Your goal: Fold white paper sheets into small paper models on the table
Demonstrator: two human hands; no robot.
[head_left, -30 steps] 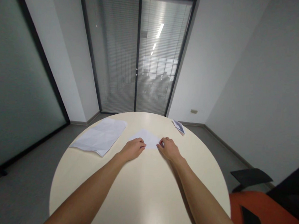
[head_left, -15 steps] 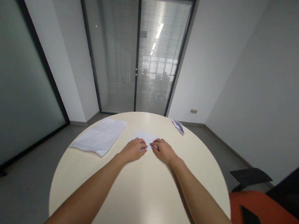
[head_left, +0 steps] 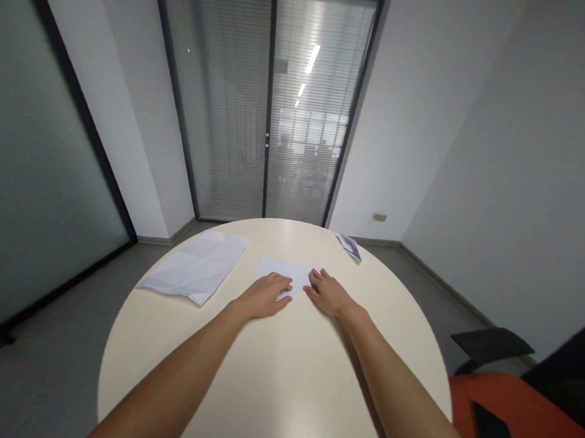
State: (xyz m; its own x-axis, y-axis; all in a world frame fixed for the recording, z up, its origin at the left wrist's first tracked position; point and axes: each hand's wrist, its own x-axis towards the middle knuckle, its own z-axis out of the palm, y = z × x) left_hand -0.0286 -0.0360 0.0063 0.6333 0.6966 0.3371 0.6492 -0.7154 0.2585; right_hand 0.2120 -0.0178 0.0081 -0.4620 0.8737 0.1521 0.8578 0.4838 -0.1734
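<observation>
A small sheet of white paper [head_left: 284, 267] lies flat on the round table, with both hands at its near edge. My left hand [head_left: 268, 295] rests on its left part, palm down, thumb apart from the fingers. On the right part lies my right hand [head_left: 328, 293], its fingers stretched out and thumb spread, touching the paper. Neither hand is wrapped round anything. The hands cover parts of the sheet's near edge and sides.
Larger creased white sheets [head_left: 196, 266] lie at the table's left. A folded paper piece [head_left: 350, 248] sits near the far right edge of the cream round table [head_left: 270, 391]. An orange chair [head_left: 524, 415] with black armrests stands at the right.
My right hand has slid right, away from the left hand, widening the gap between them. My left hand has shifted slightly right. More of the small sheet shows.
</observation>
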